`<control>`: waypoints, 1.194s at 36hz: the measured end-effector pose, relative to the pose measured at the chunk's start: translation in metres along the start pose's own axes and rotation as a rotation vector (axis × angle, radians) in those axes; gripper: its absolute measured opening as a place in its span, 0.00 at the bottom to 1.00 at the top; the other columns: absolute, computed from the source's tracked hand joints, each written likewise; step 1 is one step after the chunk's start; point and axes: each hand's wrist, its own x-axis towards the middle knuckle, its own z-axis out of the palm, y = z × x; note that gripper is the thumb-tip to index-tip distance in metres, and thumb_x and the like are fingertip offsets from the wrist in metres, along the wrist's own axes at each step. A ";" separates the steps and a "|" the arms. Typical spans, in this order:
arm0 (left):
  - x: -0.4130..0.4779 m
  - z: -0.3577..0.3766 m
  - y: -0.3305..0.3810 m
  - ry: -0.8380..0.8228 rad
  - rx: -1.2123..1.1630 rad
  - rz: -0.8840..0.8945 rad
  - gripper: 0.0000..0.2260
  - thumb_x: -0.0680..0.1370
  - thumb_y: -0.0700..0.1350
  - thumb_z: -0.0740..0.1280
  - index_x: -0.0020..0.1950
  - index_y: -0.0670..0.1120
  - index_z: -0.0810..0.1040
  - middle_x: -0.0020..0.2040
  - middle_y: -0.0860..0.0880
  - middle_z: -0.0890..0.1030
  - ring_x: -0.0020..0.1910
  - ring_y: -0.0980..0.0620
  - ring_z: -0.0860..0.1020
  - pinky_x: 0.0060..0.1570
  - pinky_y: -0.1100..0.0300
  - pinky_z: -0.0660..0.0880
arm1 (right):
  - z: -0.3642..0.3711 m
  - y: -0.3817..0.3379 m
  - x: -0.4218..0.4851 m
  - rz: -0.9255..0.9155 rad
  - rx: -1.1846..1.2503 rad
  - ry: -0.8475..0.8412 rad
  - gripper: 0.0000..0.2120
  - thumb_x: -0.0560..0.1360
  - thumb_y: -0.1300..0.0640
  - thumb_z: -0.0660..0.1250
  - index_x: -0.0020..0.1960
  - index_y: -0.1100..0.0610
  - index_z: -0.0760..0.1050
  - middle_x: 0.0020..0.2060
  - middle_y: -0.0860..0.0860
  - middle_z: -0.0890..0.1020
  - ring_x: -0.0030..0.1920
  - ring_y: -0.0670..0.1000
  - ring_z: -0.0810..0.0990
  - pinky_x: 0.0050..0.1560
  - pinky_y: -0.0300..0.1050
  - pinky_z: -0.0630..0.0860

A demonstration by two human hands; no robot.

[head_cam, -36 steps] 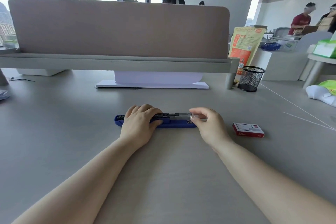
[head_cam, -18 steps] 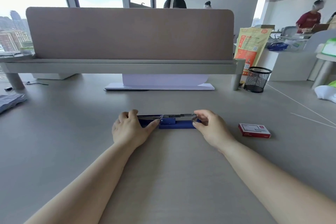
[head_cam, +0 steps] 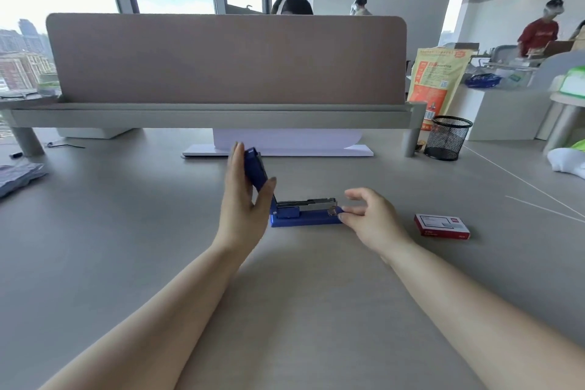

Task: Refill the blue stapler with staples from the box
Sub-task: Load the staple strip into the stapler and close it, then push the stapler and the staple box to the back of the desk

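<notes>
The blue stapler lies on the grey desk in the middle of the view, its base flat and its metal staple channel exposed. Its blue top cover is swung up and back to the left, nearly upright. My left hand holds that cover between thumb and fingers. My right hand rests its fingertips on the right front end of the base, fingers spread. The red and white staple box lies closed on the desk, a short way right of my right hand.
A black mesh pen cup stands at the back right by a yellow-orange bag. A divider panel on a raised shelf crosses the back, with a white stand beneath. Folded cloth lies far left. People stand in the background.
My left hand has lifted the stapler's top cover from flat to nearly upright. My right hand has stayed at the right end of the base, its fingers loosened.
</notes>
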 end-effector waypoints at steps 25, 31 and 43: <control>-0.011 0.008 -0.017 -0.422 0.789 0.169 0.19 0.80 0.48 0.56 0.72 0.53 0.62 0.73 0.52 0.67 0.70 0.48 0.66 0.70 0.53 0.61 | 0.002 -0.010 -0.010 -0.218 -0.049 -0.009 0.21 0.76 0.66 0.55 0.65 0.51 0.71 0.60 0.45 0.76 0.61 0.45 0.73 0.58 0.36 0.68; -0.008 0.005 -0.018 -0.439 0.833 0.176 0.17 0.80 0.44 0.55 0.69 0.51 0.67 0.70 0.52 0.71 0.67 0.47 0.70 0.66 0.56 0.65 | 0.004 -0.010 -0.011 -0.296 -0.218 -0.005 0.23 0.75 0.70 0.53 0.64 0.55 0.73 0.65 0.50 0.76 0.65 0.47 0.72 0.56 0.21 0.60; -0.009 0.002 -0.019 -0.449 0.806 0.162 0.19 0.79 0.44 0.57 0.70 0.53 0.65 0.71 0.53 0.70 0.69 0.49 0.68 0.67 0.55 0.65 | 0.005 -0.010 -0.014 -0.345 -0.285 -0.014 0.23 0.74 0.68 0.57 0.67 0.53 0.70 0.67 0.48 0.73 0.68 0.46 0.69 0.64 0.31 0.59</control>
